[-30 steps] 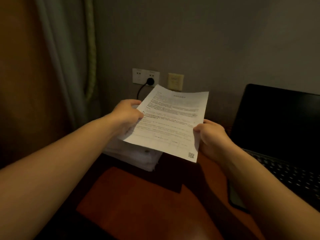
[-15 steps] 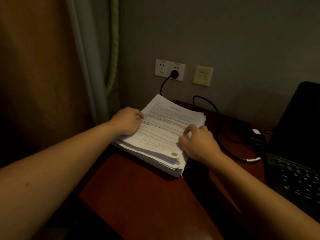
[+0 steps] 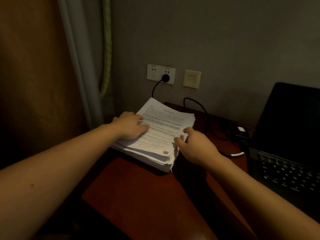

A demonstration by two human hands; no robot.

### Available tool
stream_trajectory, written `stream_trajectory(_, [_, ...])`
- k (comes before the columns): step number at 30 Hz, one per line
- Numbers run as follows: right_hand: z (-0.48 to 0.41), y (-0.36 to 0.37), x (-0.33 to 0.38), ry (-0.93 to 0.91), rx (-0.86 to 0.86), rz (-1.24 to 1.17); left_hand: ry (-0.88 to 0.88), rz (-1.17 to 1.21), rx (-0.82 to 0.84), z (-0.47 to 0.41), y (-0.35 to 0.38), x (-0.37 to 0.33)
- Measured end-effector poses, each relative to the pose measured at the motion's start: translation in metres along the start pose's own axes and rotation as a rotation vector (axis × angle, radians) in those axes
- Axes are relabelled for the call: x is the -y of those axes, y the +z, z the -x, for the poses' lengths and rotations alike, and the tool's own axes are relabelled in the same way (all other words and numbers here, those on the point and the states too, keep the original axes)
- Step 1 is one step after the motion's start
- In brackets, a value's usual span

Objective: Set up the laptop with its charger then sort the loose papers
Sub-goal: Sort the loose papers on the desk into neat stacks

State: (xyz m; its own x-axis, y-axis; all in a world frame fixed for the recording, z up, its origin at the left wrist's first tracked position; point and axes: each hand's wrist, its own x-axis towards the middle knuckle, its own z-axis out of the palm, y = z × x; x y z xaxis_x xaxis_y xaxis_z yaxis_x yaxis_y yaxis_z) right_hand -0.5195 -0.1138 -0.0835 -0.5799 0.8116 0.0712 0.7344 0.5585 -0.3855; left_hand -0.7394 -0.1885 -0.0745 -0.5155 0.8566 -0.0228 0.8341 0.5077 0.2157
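A thick stack of printed white papers [image 3: 161,129] lies at the back left of the reddish wooden desk [image 3: 138,196]. My left hand [image 3: 130,127] rests flat on the stack's left side, fingers straight over the top sheet. My right hand [image 3: 194,144] touches the stack's right edge with relaxed, slightly spread fingers. An open black laptop [image 3: 285,144] stands at the right, its screen dark. Its black charger cable [image 3: 199,108] runs from a plug in the white wall socket [image 3: 161,74] down behind the papers and across the desk toward the laptop.
A beige wall plate [image 3: 192,79] sits right of the socket. Curtains [image 3: 76,66] hang at the left beside the desk corner. A white-tipped cable end [image 3: 238,154] lies just left of the laptop's keyboard.
A second ago both hands held one sheet up in the air. The sheet now lies on top of the stack, and both hands have come down onto the papers.
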Motion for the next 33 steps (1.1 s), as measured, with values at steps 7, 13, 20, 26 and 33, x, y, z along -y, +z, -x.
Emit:
stream_trajectory(7, [0.038,-0.042,-0.053,0.07,-0.11,0.085,0.221,-0.029,0.005,0.031,0.009,-0.083])
stream_trajectory(13, [0.095,-0.082,-0.147,0.212,-0.187,0.171,0.453,-0.037,0.047,0.064,0.033,-0.195])
stream_trajectory(20, [0.2,-0.138,-0.28,0.433,-0.247,0.23,0.731,0.015,0.077,0.119,0.075,-0.354])
stream_trajectory(26, [0.298,-0.177,-0.387,0.661,-0.283,0.228,0.915,0.021,0.104,0.172,0.113,-0.477])
stream_trajectory(33, [0.38,-0.198,-0.47,0.821,-0.319,0.224,1.068,0.051,0.245,0.209,0.142,-0.573])
